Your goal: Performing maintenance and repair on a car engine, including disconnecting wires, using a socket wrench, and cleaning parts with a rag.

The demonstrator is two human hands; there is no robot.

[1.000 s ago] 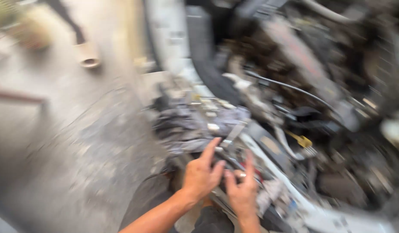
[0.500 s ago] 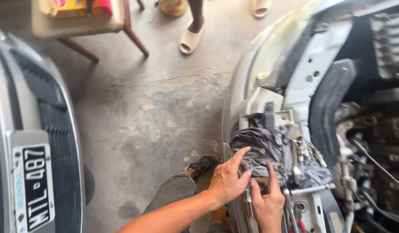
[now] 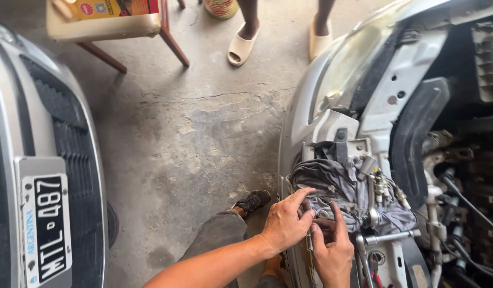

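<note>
My left hand (image 3: 285,223) and my right hand (image 3: 333,250) are side by side on the front panel of a silver car (image 3: 363,80) with its bonnet open. Both hands' fingertips meet on small metal parts at the near edge of a crumpled grey rag (image 3: 342,186). Several sockets and metal tool pieces (image 3: 378,184) lie on the rag. A long steel ratchet or bar (image 3: 391,237) lies just right of my right hand. What my fingers pinch is hidden by the hands themselves.
The grille and number plate of another grey car (image 3: 43,202) fill the left. Cracked concrete floor (image 3: 203,138) lies between the cars. My shoe (image 3: 251,201) stands beside the bumper. A person's feet in pale sandals (image 3: 242,49) and a stool (image 3: 118,26) are at the top.
The view swung from the engine bay to the car's front corner and the floor. My hands stay on the rag; the left hand's fingers have come down flatter onto the parts.
</note>
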